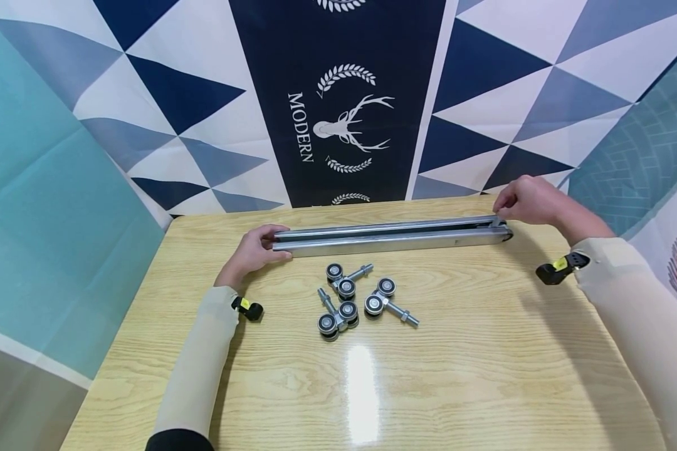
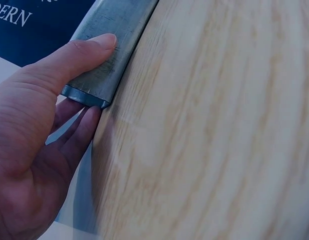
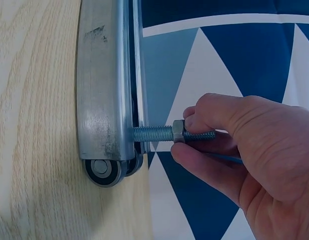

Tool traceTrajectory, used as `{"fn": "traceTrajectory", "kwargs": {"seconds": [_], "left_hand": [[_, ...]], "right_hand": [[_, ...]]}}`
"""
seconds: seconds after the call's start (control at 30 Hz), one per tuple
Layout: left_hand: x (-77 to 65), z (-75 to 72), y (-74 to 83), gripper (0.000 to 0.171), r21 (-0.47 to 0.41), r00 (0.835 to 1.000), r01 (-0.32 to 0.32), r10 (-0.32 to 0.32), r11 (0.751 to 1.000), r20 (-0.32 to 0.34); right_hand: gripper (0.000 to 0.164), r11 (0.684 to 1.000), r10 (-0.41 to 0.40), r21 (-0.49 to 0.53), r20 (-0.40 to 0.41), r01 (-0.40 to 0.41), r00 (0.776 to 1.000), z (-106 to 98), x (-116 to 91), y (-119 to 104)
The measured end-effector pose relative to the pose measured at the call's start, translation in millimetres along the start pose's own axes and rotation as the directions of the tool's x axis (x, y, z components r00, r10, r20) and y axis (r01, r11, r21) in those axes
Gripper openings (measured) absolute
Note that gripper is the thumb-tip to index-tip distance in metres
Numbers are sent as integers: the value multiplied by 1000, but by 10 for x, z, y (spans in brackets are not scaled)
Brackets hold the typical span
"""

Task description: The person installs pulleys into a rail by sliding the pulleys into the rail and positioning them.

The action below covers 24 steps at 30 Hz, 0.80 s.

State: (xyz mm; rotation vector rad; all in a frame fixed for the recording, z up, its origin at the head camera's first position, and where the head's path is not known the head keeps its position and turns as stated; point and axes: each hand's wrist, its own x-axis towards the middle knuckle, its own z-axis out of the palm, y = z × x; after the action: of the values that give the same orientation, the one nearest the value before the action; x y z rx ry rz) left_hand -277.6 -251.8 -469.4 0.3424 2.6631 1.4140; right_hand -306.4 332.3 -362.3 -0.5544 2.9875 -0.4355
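A long metal channel rail (image 1: pixel 372 243) lies across the back of the table, its slot facing up. My left hand (image 1: pixel 255 249) grips its left end, thumb (image 2: pixel 97 47) on the near side wall and fingers behind. At the right end, my right hand (image 1: pixel 527 199) pinches the nut (image 3: pixel 178 131) on the threaded bolt (image 3: pixel 152 133) of a roller hanger. That bolt stands up through the slot; one wheel pair (image 3: pixel 103 172) pokes out past the rail's end, and the rest of the trolley is hidden inside.
Three more roller hangers lie in front of the rail: one at the back (image 1: pixel 344 282), one at front left (image 1: pixel 337 319), one at right (image 1: pixel 386 300). Patterned cloth (image 1: pixel 203 125) hangs right behind the table's back edge.
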Motion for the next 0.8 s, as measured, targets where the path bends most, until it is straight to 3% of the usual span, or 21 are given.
{"fn": "traceTrajectory", "kwargs": {"seconds": [0.8], "left_hand": [[-11,-14,25,61,1,1000,-17,17,1000,-4]], "right_hand": [[9,998,-59,32,-34,60,998,109,110,-274]]}}
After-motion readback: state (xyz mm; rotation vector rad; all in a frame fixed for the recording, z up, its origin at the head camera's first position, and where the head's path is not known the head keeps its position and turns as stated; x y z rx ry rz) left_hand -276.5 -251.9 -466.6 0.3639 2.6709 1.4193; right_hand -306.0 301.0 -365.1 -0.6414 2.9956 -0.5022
